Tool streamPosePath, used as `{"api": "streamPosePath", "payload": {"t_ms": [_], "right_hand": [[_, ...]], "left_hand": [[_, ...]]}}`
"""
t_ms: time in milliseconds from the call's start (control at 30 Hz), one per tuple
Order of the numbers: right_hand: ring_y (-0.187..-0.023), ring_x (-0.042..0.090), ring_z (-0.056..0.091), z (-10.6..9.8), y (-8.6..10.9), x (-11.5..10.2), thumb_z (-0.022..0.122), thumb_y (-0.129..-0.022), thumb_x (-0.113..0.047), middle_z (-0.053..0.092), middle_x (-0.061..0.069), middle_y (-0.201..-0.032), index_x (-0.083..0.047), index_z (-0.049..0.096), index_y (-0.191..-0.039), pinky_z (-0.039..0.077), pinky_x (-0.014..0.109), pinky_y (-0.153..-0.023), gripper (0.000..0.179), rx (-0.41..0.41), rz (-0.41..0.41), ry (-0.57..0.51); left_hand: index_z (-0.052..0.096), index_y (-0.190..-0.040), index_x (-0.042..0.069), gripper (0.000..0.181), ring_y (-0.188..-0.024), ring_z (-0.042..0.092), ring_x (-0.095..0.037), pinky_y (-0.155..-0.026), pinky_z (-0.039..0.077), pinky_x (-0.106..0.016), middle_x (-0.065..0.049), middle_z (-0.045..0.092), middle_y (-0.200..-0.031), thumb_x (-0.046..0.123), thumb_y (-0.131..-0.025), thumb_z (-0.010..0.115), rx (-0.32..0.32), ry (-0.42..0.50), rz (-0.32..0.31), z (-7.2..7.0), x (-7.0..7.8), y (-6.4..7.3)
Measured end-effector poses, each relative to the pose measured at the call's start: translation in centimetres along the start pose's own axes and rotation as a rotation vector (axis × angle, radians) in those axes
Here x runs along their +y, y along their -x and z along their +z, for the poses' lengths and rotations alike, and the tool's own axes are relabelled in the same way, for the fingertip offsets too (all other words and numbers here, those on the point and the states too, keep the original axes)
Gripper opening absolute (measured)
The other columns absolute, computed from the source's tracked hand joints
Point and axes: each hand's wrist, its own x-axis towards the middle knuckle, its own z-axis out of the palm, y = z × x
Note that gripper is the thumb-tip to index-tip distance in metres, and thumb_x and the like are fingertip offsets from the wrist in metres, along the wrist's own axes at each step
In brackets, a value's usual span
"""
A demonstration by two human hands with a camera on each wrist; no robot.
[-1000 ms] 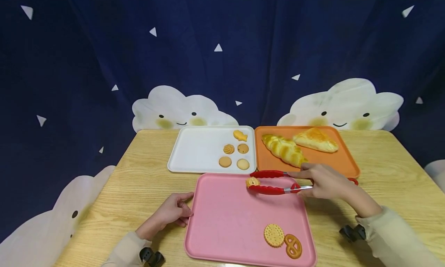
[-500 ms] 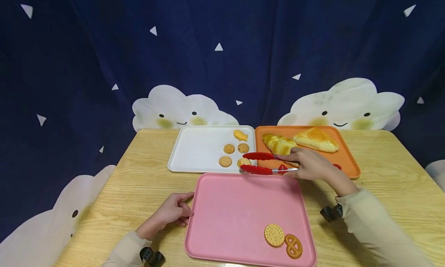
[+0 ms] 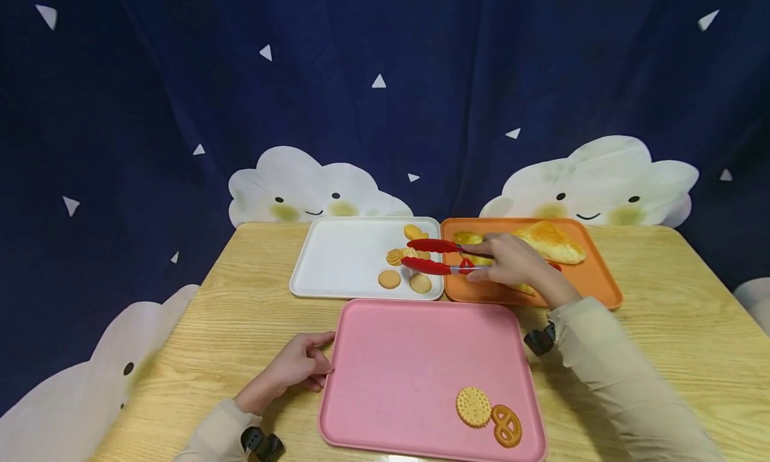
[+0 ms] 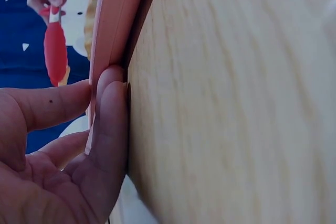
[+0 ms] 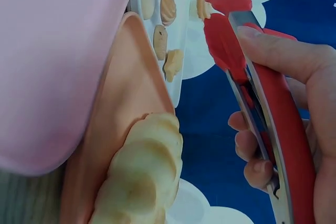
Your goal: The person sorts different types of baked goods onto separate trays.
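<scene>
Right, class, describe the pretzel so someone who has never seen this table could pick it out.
On the wooden table, find the pink tray that the left hand touches. In the head view, two snacks lie near its lower right corner: a round, dotted biscuit and, right of it, the pretzel. The pretzel is darker brown and looped, with openings; the biscuit is a pale disc.

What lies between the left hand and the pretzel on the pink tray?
From the left hand, the pink tray shows a bare stretch, then the round dotted cracker lies just before the pretzel, in the head view.
</scene>
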Motion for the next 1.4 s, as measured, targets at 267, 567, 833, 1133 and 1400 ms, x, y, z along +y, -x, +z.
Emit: {"api": "streamPosePath", "payload": {"t_ms": [267,567,833,1133,1400], "right_hand": [[-0.059,0.018,0.039,0.1,-2.2,-0.6,0.075,-0.071,-0.034,0.047,0.0,-0.065,-0.014,0.058,-0.124,0.029,0.028,-0.049,0.059,-0.038,0.045,0.013],[-0.065,0.02,0.045,0.6,-4.6,-1.4,0.072,-0.073,-0.036,0.055,0.004,-0.072,-0.012,0.059,-0.123,0.035,0.029,-0.054,0.057,-0.068,0.059,0.003],[-0.079,0.022,0.049,1.7,-6.9,-1.6,0.071,-0.074,-0.039,0.063,0.008,-0.094,-0.014,0.058,-0.124,0.042,0.031,-0.061,0.058,-0.097,0.093,0.021],[-0.078,0.022,0.05,3.5,-8.3,-1.4,0.071,-0.073,-0.04,0.062,0.009,-0.099,-0.013,0.057,-0.125,0.042,0.03,-0.061,0.06,-0.097,0.18,0.035],[-0.072,0.022,0.046,4.1,-8.8,-1.5,0.071,-0.074,-0.042,0.054,0.005,-0.079,-0.016,0.056,-0.127,0.037,0.029,-0.055,0.061,-0.116,0.214,0.039]], "left_hand": [[0.029,-0.136,-0.012,0.063,-0.048,0.054,-0.013,-0.045,0.051,-0.03,-0.008,0.059,-0.063,-0.008,-0.078,0.054,0.003,-0.002,-0.003,0.1,-0.2,-0.2],[0.028,-0.136,-0.012,0.063,-0.048,0.054,-0.013,-0.045,0.051,-0.032,-0.006,0.058,-0.061,-0.007,-0.078,0.054,0.008,-0.019,-0.02,0.0,-0.4,-0.2],[0.028,-0.136,-0.013,0.063,-0.048,0.055,-0.013,-0.045,0.052,-0.032,-0.007,0.059,-0.063,-0.007,-0.078,0.054,0.005,-0.01,-0.026,-0.1,-0.3,0.1],[0.027,-0.136,-0.013,0.065,-0.049,0.055,-0.012,-0.045,0.052,-0.031,-0.007,0.059,-0.063,-0.008,-0.077,0.055,0.004,-0.011,-0.027,-0.1,0.2,0.1],[0.028,-0.136,-0.013,0.064,-0.048,0.055,-0.012,-0.046,0.052,-0.031,-0.007,0.059,-0.063,-0.008,-0.077,0.054,-0.002,-0.015,-0.025,0.0,0.3,-0.2]]}}
